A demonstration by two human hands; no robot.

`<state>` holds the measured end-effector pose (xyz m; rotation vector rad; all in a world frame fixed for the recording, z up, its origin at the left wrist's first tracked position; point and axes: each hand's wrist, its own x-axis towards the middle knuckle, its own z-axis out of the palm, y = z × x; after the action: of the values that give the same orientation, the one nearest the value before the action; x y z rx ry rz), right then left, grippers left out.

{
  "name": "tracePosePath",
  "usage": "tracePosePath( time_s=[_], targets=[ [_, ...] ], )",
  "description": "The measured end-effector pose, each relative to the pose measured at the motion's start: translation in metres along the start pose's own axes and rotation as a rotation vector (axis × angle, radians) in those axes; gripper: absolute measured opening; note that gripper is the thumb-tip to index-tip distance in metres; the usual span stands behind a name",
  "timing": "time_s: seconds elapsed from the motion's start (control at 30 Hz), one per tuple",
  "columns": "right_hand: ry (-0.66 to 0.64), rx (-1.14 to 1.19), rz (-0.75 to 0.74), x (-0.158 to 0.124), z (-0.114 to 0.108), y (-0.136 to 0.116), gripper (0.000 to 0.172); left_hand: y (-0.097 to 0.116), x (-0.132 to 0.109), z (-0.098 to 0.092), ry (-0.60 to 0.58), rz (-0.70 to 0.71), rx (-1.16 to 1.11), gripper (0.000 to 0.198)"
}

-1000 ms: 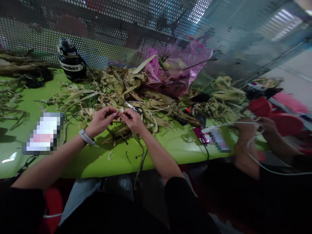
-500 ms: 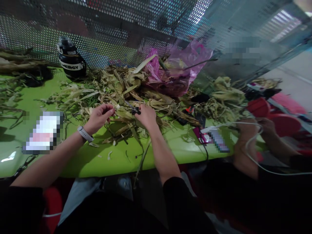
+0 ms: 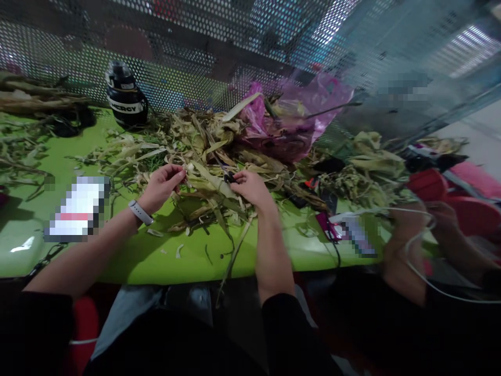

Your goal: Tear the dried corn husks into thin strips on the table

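My left hand (image 3: 162, 185) is closed in a pinch over the front of the husk heap. A small pale bit shows by its fingertips, but what they grip is too small to make out. To its right, my right hand (image 3: 252, 188) has its fingers around the black handles of scissors (image 3: 228, 178). The thin metal blade points away from me, over the leaves. Dry corn husks (image 3: 207, 180) and stalks lie between and under both hands, with pale scraps on the green table (image 3: 136, 261).
A black bottle (image 3: 127, 102) stands behind on the left, a pink plastic bag (image 3: 289, 122) behind the heap. One phone (image 3: 78, 209) lies left, another (image 3: 358, 237) right beside a cable. Another person's arms (image 3: 407, 235) are at far right. A perforated metal screen (image 3: 219, 52) borders the back.
The view has shifted, so the table things appear further right. My right hand has drawn slightly away from my left, and the scissors now point more directly away from me. My left hand keeps its pinch.
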<state>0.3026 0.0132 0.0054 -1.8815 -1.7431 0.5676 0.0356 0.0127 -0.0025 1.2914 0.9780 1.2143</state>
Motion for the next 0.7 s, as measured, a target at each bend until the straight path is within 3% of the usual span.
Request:
tracePosePath(
  time_s=[0.13, 0.27, 0.33, 0.4, 0.5, 0.57, 0.7],
  targets=[
    [0.022, 0.17, -0.066, 0.0, -0.001, 0.0, 0.034, -0.001, 0.001, -0.002, 0.02, -0.007, -0.027, 0.035],
    [0.345, -0.096, -0.036, 0.001, -0.002, 0.0, 0.036, -0.004, 0.003, -0.003, 0.015, 0.003, -0.049, 0.035],
    [0.416, -0.081, -0.016, 0.003, -0.001, 0.0, 0.037, -0.005, 0.003, -0.003, 0.017, 0.011, -0.049, 0.035],
    [0.292, 0.124, -0.022, 0.004, 0.001, -0.002, 0.035, -0.005, 0.002, -0.003, 0.019, 0.019, -0.049, 0.034],
    [-0.071, 0.432, -0.128, -0.001, 0.007, -0.009, 0.036, -0.004, 0.002, -0.004, 0.032, 0.032, -0.051, 0.032],
    [-0.24, 0.459, -0.201, -0.006, 0.012, -0.015, 0.038, -0.003, 0.001, -0.004, 0.05, 0.043, -0.056, 0.031],
    [-0.376, 0.302, -0.24, -0.016, 0.02, -0.025, 0.037, -0.001, 0.002, -0.003, 0.062, 0.055, -0.068, 0.031]
  ],
)
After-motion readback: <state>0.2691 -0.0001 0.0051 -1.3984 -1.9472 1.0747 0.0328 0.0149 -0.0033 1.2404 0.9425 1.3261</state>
